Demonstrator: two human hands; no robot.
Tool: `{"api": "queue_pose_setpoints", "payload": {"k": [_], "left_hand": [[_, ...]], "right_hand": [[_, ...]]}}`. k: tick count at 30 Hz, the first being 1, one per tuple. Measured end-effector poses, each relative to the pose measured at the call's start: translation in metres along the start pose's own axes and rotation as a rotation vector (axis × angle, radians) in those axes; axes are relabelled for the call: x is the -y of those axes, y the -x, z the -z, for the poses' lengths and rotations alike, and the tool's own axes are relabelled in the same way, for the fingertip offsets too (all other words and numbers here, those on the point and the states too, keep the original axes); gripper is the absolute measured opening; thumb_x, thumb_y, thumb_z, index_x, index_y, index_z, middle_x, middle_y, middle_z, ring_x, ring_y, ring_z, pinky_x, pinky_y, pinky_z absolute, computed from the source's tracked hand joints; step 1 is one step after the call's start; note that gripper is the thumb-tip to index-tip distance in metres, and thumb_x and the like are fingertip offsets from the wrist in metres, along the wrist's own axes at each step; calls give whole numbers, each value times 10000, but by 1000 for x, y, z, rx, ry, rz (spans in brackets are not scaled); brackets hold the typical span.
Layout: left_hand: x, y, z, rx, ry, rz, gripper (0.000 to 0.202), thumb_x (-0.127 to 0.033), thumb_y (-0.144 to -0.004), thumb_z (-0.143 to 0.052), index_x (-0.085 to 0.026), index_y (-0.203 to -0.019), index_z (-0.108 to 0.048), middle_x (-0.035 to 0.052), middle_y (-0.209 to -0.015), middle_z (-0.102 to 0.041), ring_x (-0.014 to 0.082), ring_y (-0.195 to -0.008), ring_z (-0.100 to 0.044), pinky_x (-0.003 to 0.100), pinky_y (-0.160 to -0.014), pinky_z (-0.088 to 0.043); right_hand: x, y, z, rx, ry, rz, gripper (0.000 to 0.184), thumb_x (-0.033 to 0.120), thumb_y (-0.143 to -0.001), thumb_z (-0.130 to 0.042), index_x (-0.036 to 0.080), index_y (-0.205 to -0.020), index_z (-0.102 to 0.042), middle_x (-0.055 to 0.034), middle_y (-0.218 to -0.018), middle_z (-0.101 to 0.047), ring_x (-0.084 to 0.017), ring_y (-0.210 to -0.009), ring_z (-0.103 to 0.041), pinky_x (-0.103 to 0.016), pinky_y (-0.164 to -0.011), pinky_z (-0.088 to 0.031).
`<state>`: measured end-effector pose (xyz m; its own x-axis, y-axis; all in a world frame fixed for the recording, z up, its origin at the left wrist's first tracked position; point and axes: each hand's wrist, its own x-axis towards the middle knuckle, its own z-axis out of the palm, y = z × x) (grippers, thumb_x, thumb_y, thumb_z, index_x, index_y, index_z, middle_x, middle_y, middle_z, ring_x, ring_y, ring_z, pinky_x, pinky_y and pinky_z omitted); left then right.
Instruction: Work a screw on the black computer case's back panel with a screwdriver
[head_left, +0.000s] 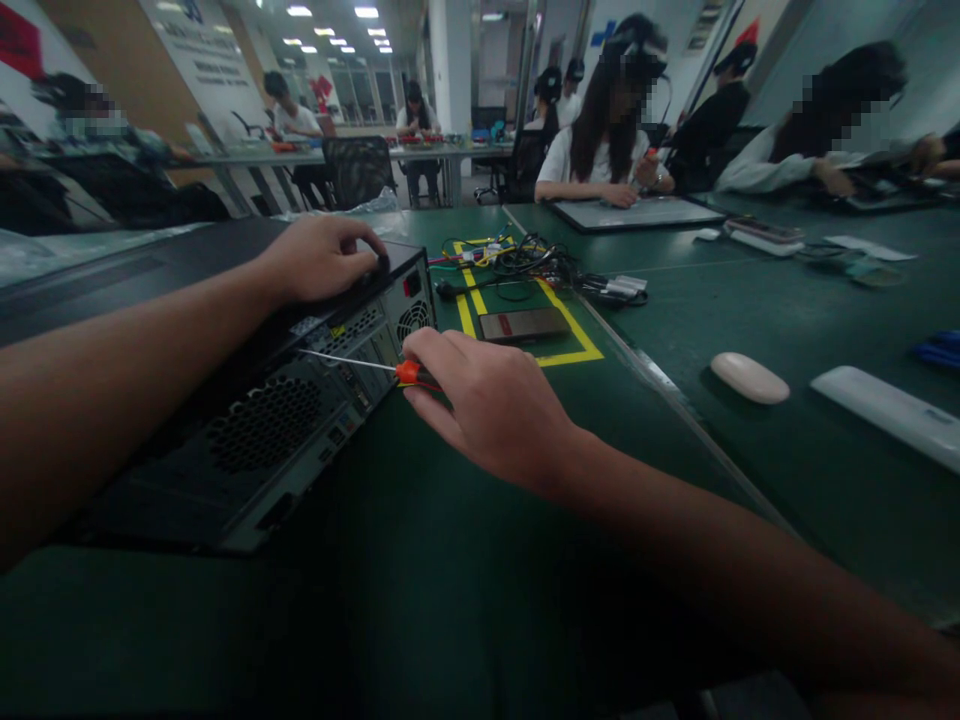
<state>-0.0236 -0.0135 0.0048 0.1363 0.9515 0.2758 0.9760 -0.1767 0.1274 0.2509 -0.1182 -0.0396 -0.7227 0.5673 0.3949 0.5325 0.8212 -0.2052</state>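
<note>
A black desktop computer case (150, 250) lies at the left with its back panel (262, 430) facing me, showing a honeycomb vent, ports and a fan grille. My left hand (326, 258) rests on its top near the far edge, fingers curled down onto it. In my right hand (487, 400) is a screwdriver (409, 373) with an orange and dark handle, held between thumb and fingers. Its thin shaft points left across the back panel. The tip is near the panel's upper edge; I cannot tell whether it touches.
Beyond the case, cables (525, 260) lie tangled by a yellow tape outline (577, 355) around a brown box (525, 324). Right of the table seam are a pale oval object (750, 378) and a long white object (889, 405). Co-workers (611, 130) sit across the green table (675, 285).
</note>
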Motion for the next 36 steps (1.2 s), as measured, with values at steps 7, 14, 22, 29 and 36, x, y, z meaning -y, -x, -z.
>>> {"api": "queue_pose_setpoints", "payload": {"k": [7, 14, 22, 29, 36], "left_hand": [[-1, 0, 2, 11, 11, 7, 507, -383, -928, -550, -119, -1268, -817, 39, -829, -673, 196, -770, -560, 335, -748, -404], [-1, -1, 2, 10, 16, 2, 491, -363, -924, -558, -129, -1266, -820, 38, -817, -685, 200, -773, -568, 334, -763, -422], [-5, 1, 4, 30, 28, 13, 525, -367, -919, -545, -97, -1285, -806, 51, -835, -680, 207, -776, -564, 343, -769, -418], [-4, 0, 2, 26, 18, 15, 561, -385, -915, -523, -90, -1299, -806, 68, -856, -693, 215, -772, -567, 362, -801, -428], [-4, -1, 3, 35, 9, 11, 576, -405, -922, -517, -84, -1304, -805, 74, -860, -697, 222, -782, -582, 364, -787, -428]], "right_hand": [[1, 0, 2, 13, 53, -7, 297, 225, -1168, -451, 183, -1348, -684, -74, -1104, -735, -186, -870, -642, -340, -670, -309], [-2, 0, 0, -35, 49, 22, 292, 226, -1167, -450, 176, -1313, -698, -75, -1084, -737, -205, -870, -658, -351, -673, -316], [0, 1, 2, -37, 53, 8, 233, 263, -1148, -539, 167, -1276, -709, -83, -1106, -746, -202, -934, -660, -341, -707, -332], [0, 0, 0, -71, 37, 6, 344, 393, -1174, -518, 153, -1135, -762, -93, -1054, -741, -212, -945, -665, -348, -699, -320], [-1, 1, -3, -38, -10, 34, 277, 325, -1125, -610, 170, -1338, -695, -84, -1133, -753, -198, -940, -665, -329, -708, -345]]}}
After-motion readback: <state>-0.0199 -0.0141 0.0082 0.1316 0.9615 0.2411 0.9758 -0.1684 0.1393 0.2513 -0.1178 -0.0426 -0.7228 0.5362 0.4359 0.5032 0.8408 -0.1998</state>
